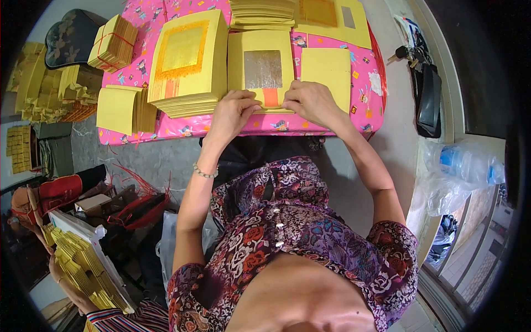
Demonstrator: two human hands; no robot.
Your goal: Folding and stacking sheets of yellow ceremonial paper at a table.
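Observation:
In front of me a yellow paper sheet (263, 69) lies on the table, with a silver square and an orange stripe on its face. My left hand (237, 110) pinches the sheet's near edge, left of the stripe. Right of the stripe, my right hand (312, 102) has its fingers bent and closed on the same edge. A thick stack of yellow paper (185, 55) with a gold square on top stands beside my left hand. Plain yellow sheets (326, 69) lie partly beneath my right hand. Whether several sheets lie between my fingers is hidden.
The table has a pink patterned cover (177, 128). A red-tied paper bundle (113, 44), a smaller stack (117, 109) and more yellow stacks (263, 14) stand on it. At lower left, another person's hand (58, 271) touches a pile of folded yellow paper (88, 265). Plastic bags (459, 166) hang at right.

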